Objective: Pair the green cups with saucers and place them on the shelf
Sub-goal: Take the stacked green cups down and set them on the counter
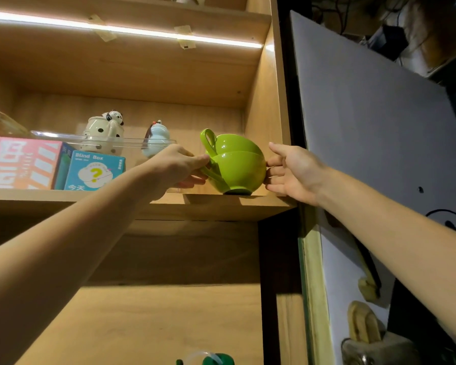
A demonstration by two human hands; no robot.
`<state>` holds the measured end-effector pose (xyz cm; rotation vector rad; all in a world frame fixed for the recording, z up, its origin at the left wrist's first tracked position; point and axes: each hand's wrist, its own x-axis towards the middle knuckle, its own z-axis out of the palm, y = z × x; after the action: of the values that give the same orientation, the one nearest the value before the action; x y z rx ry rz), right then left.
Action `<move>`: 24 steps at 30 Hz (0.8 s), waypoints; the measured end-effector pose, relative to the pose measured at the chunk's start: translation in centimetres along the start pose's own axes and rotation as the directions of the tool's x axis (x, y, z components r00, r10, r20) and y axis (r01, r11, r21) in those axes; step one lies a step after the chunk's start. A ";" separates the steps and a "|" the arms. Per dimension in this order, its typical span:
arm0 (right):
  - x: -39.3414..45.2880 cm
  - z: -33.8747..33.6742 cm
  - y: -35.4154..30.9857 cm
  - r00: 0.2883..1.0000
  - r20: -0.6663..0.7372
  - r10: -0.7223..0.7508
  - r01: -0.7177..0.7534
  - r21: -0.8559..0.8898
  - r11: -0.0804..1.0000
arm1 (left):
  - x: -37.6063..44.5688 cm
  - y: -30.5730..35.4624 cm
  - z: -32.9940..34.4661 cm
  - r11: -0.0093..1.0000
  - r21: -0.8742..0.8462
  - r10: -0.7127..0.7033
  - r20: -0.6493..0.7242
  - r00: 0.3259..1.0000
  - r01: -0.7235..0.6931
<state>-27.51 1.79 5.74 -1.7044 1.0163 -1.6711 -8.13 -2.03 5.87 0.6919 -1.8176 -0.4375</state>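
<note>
Green cups, nested and tilted, sit between both grips: left hand pinches the handle, right hand touches open-fingered. Near the shelf edge, they may tip off.

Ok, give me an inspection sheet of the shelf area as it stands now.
Surface: wooden shelf, lit by a strip above.
Job's things: two green cups nested, standing at the shelf's right end; no saucers seen.
Clutter: blind box, pink box, panda teapot, blue figurine.
Grips: left hand holds the lower cup's handle; right hand touches the cup's side with its fingertips.
Cables: black cables on the right panel.
Surroundings: grey panel.
</note>
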 end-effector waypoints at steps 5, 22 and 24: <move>-1.7 0.1 -0.7 0.999 0.042 -0.011 0.011 0.005 1.000 | -1.6 1.0 -0.7 0.999 -0.032 0.008 -0.034 0.999 -0.010; -12.6 1.0 2.9 0.997 0.048 0.057 -0.068 0.255 0.965 | -13.3 -1.0 2.0 0.982 -0.187 0.009 -0.086 0.996 -0.025; -14.3 1.4 4.8 0.995 0.042 0.091 -0.099 0.299 0.949 | -15.4 -2.2 2.7 0.985 -0.173 -0.006 -0.100 0.995 -0.011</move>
<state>-26.07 10.53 -6.59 -1.4526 0.7711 -1.6397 -6.43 6.18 -7.50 0.5808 -1.6632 -0.5434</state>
